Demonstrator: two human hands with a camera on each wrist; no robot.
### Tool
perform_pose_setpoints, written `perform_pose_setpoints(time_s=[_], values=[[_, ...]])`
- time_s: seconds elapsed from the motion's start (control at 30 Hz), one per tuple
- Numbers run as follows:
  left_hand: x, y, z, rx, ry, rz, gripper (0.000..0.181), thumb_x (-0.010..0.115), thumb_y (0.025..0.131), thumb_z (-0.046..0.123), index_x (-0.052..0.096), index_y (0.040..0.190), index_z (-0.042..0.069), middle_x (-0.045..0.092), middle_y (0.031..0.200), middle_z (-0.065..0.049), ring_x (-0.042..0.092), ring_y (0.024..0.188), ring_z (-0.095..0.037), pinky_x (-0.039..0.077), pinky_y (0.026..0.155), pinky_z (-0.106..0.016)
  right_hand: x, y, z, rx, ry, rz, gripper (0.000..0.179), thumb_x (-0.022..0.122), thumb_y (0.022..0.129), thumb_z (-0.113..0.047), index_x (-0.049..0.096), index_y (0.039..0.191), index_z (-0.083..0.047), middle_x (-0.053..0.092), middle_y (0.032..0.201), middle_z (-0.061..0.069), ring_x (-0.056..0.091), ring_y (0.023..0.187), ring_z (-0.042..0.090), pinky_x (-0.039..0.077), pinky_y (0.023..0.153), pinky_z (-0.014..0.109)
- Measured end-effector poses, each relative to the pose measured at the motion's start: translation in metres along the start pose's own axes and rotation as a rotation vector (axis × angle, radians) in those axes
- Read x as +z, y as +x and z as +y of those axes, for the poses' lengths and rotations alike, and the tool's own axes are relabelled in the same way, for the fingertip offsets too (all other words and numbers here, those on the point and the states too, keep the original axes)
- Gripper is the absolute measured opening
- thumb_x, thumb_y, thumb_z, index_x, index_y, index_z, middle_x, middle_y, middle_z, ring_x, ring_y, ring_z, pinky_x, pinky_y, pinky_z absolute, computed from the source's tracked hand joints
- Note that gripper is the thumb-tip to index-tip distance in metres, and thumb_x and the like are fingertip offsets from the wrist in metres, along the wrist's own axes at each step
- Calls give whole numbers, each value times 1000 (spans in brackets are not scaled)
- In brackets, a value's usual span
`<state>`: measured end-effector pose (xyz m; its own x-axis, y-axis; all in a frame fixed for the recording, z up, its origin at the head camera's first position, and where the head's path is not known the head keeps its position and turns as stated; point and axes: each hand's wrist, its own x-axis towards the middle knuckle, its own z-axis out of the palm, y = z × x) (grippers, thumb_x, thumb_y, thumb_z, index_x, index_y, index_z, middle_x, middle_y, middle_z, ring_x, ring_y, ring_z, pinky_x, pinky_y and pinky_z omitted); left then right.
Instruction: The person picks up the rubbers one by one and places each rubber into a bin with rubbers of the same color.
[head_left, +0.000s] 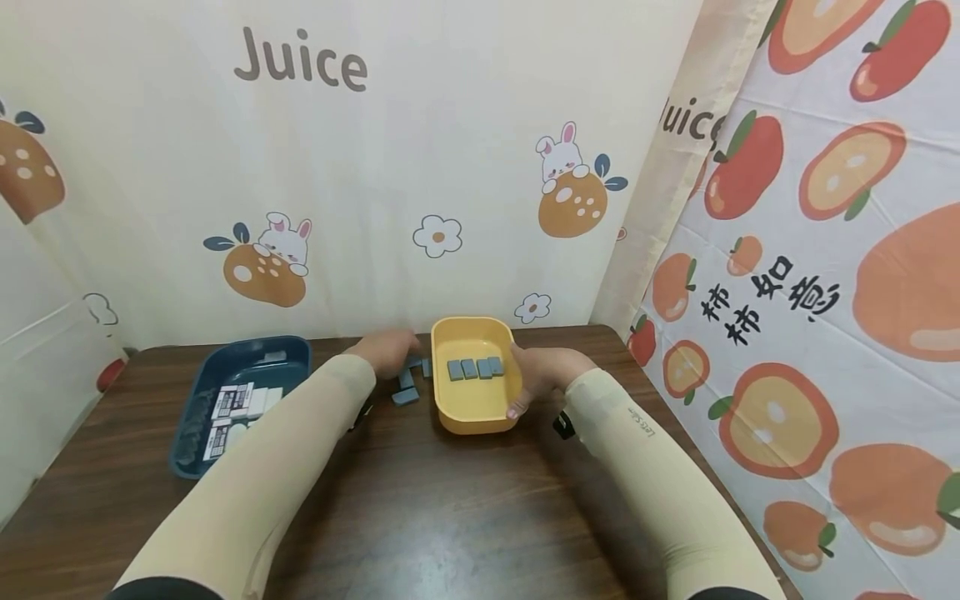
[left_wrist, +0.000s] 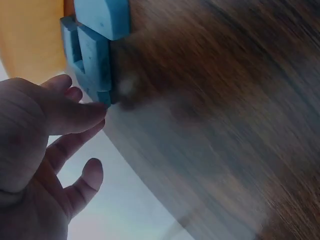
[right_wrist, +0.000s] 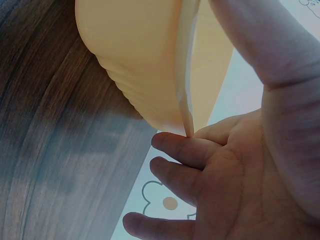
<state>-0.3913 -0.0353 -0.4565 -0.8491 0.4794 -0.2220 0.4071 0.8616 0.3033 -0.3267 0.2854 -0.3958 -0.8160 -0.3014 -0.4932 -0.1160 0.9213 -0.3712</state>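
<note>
A yellow tray stands at the back of the table with several blue-grey blocks in a row inside it. My right hand grips its right side, the rim lying between thumb and fingers. Left of the tray, my left hand, blurred in the head view, is over a small group of loose blue-grey blocks. In the left wrist view its thumb and fingertips are at the end of one block; the thumb hides whether they pinch it.
A dark blue tray on the left holds white pieces, some with black print. The brown wooden table ends at a printed curtain behind, with another fruit-patterned curtain on the right.
</note>
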Motion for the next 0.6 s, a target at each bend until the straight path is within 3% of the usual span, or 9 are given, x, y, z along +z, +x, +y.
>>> perform_pose_setpoints(time_s=[0.17, 0.43, 0.6], values=[[2, -2, -2, -5, 15, 9, 45, 63, 110, -5, 80, 143, 21, 77, 149, -7, 68, 144, -34, 55, 123, -57, -1, 0, 0, -3, 0, 0, 166, 114, 58, -47, 11, 183, -9, 56, 171, 15, 50, 158, 34, 35, 137, 61], [2, -3, 0, 30, 140, 68, 27, 69, 107, -2, 85, 120, 15, 83, 116, -5, 75, 104, -24, 66, 102, -49, 0, 1, 1, 22, -9, 0, 170, 113, 58, -51, 5, 183, -7, 35, 186, 18, 38, 170, 38, 28, 142, 60], [3, -1, -1, 69, 214, 91, 27, 67, 108, -2, 83, 120, 16, 82, 119, -5, 76, 112, -26, 65, 104, -49, 0, 0, -1, 34, 7, -5, 172, 113, 59, -51, 2, 183, -6, 27, 188, 19, 31, 173, 39, 25, 143, 59]])
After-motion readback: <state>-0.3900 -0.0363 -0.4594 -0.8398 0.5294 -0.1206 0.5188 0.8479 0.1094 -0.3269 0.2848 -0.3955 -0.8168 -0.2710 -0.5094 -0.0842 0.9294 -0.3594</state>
